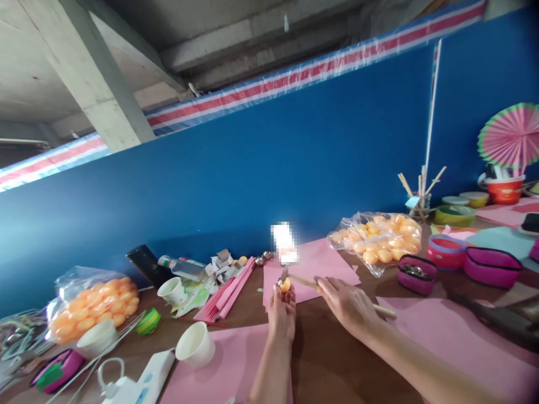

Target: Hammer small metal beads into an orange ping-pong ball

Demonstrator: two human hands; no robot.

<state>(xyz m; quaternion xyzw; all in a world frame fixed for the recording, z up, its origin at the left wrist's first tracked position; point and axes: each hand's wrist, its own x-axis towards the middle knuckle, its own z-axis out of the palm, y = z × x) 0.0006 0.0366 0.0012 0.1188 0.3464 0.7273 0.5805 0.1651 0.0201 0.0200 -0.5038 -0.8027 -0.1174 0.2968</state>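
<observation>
My left hand (283,314) is closed around an orange ping-pong ball (285,285), held up between the fingertips. A small shiny silver piece, perhaps a bell, shows at the ball's upper left side. My right hand (343,303) grips a long wooden stick (305,281). Its far end reaches the ball, where a dark, blurred tip shows; I cannot make out what that tip is. The stick's other end sticks out behind my right wrist. Beneath both hands lie a pink paper sheet (324,258) and the brown tabletop (320,342).
Bags of orange balls stand on the left (95,303) and right (379,238). White paper cups (196,345), a power strip (154,376) and folded pink paper (227,292) lie at left. Pink pouches (416,275) and a jar of sticks (419,205) stand right. A blue partition (273,151) runs behind.
</observation>
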